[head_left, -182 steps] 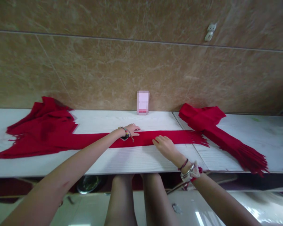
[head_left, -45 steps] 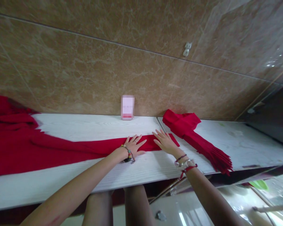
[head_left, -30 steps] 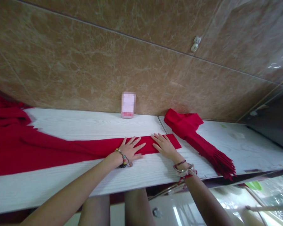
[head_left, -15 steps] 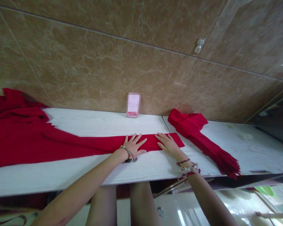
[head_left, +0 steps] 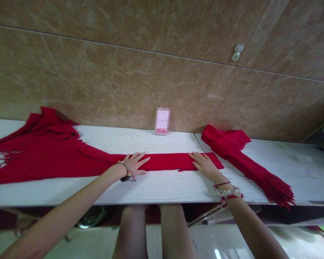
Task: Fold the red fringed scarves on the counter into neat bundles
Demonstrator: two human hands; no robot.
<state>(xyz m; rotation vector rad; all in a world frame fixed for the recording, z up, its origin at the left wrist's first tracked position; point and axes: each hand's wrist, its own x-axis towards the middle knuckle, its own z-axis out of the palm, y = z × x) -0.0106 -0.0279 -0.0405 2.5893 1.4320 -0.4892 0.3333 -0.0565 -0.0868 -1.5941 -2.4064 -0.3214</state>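
A long red scarf (head_left: 164, 162) lies along the white table, its right part flat in a narrow folded strip. To the left it widens into a loose, rumpled heap with fringe at the edge. My left hand (head_left: 133, 163) rests flat on the strip with fingers spread, near where the cloth widens. Close to the strip's right end, my right hand (head_left: 205, 165) lies palm down on the cloth, fingers stretched out. Beyond it, a second red scarf (head_left: 226, 144) is folded and crossed over itself, its fringed end hanging at the front edge.
The narrow white table (head_left: 156, 187) runs along a brown marbled wall (head_left: 118, 82). A blurred pink-and-white box-like item (head_left: 162, 121) stands at the back against the wall. A small white fitting (head_left: 237, 52) is on the wall. The person's legs (head_left: 175, 230) are below the front edge.
My left hand has slid left along the strip, away from my right hand, which stays near the right end. The view has shifted left, showing more of the heaped cloth.
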